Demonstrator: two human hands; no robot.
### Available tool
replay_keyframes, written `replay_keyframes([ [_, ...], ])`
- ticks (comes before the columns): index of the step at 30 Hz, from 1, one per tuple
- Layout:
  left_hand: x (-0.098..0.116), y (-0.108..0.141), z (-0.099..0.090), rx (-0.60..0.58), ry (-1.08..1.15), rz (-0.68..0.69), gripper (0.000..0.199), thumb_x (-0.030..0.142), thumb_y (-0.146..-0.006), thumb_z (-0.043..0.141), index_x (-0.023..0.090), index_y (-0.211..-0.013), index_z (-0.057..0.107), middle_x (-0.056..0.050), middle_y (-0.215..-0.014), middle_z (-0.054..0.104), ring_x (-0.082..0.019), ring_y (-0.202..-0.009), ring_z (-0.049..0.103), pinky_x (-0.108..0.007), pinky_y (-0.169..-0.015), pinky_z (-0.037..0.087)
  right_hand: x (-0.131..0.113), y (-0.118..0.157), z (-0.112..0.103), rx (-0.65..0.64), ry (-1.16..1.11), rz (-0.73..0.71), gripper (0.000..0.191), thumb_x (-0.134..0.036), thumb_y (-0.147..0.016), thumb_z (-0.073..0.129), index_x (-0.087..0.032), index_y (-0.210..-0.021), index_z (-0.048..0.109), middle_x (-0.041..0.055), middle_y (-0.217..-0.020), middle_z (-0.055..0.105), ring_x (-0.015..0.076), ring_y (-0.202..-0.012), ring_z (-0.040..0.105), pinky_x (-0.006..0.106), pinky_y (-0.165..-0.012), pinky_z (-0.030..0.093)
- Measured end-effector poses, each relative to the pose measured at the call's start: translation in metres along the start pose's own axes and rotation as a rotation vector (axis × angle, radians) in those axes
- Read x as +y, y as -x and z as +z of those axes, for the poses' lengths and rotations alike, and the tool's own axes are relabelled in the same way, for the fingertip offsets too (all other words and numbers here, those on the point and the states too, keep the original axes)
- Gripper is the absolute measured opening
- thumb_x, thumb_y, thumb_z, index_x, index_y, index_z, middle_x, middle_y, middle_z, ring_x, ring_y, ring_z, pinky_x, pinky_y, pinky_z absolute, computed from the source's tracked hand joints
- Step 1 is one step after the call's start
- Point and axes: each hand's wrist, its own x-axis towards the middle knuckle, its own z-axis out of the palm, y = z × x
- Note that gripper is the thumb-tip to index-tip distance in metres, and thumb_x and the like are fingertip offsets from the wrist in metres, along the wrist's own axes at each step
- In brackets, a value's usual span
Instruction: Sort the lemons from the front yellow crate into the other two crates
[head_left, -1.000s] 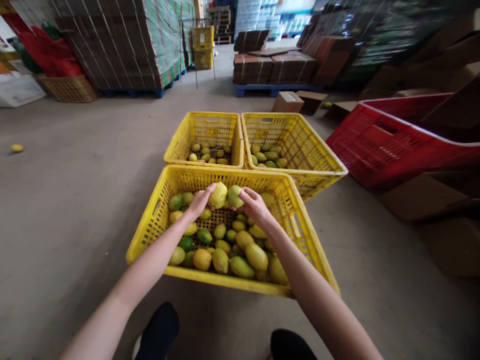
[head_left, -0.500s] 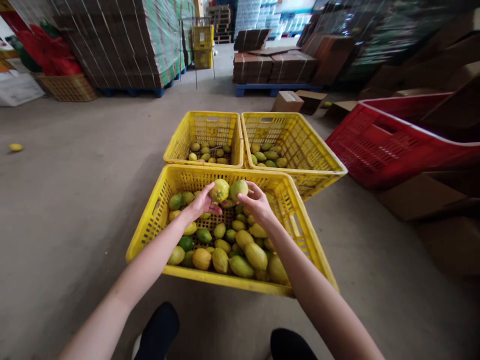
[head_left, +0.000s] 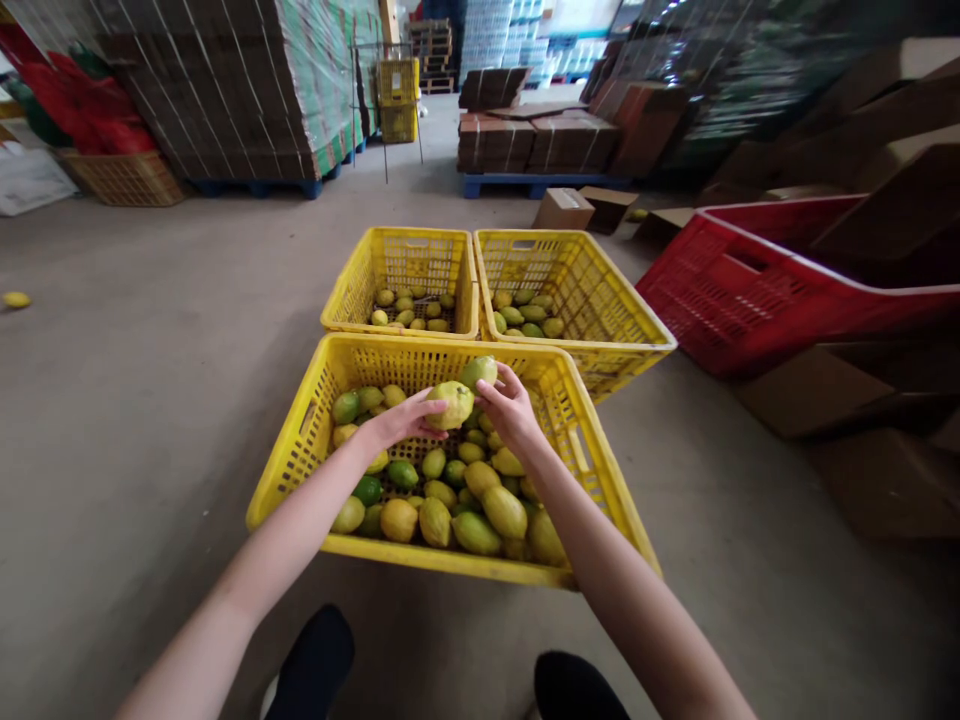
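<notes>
The bumpy yellow lemon (head_left: 451, 405) is held by the fingers of the left hand (head_left: 405, 420), above the big yellow plastic crate (head_left: 442, 564). Beside it, the right hand's (head_left: 513, 410) fingers hold a round green lemon (head_left: 479, 371).

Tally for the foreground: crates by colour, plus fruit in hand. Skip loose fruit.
Yellow crates: 3 (front crate, back-left crate, back-right crate)
Red crate: 1
Held fruit: 2 (yellow fruit in left hand, green fruit in right hand)
Total: 6
</notes>
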Motion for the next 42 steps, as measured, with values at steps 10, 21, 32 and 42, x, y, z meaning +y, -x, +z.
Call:
replay_keyframes([
  [10, 0.031, -0.002, 0.015, 0.308, 0.479, 0.063, 0.044, 0.05, -0.094, 0.05, 0.014, -0.114, 0.064, -0.007, -0.081, 0.071, -0.016, -0.067, 0.064, -0.028, -0.067, 0.053, -0.027, -0.007, 0.018, 0.045, 0.022, 0.096, 0.048, -0.041, -0.048, 0.092, -0.023, -0.087, 0.07, -0.0025, -0.073, 0.071, 0.0133, -0.063, 0.061, 0.024, -0.056, 0.05],
  [21, 0.131, -0.002, 0.058, 0.418, 0.663, 0.225, 0.03, 0.029, -0.096, 0.05, 0.016, -0.122, 0.057, -0.003, -0.081, 0.069, -0.015, -0.065, 0.066, -0.026, -0.061, 0.055, -0.106, -0.041, 0.079, 0.176, -0.145, -0.019, 0.047, -0.038, -0.046, 0.09, -0.023, -0.076, 0.058, -0.003, -0.067, 0.068, 0.0144, -0.055, 0.062, 0.026, -0.05, 0.05],
  [32, 0.073, 0.011, 0.063, 0.47, 0.579, 0.129, 0.027, 0.036, -0.088, 0.061, 0.014, -0.104, 0.061, -0.005, -0.08, 0.066, -0.014, -0.062, 0.063, -0.02, -0.048, 0.046, -0.057, 0.0, 0.069, 0.328, -0.259, 0.122, 0.037, -0.042, -0.053, 0.079, -0.024, -0.08, 0.063, -0.0026, -0.072, 0.069, 0.0156, -0.06, 0.06, 0.028, -0.053, 0.05],
  [42, 0.082, 0.028, 0.052, 0.54, 0.592, 0.214, 0.036, 0.048, -0.082, 0.071, 0.017, -0.097, 0.062, -0.009, -0.096, 0.069, -0.022, -0.089, 0.068, -0.027, -0.064, 0.057, -0.06, 0.011, 0.083, 0.214, -0.253, 0.176, 0.036, -0.045, -0.06, 0.079, -0.026, -0.086, 0.064, -0.0031, -0.075, 0.067, 0.0149, -0.061, 0.057, 0.028, -0.052, 0.048],
])
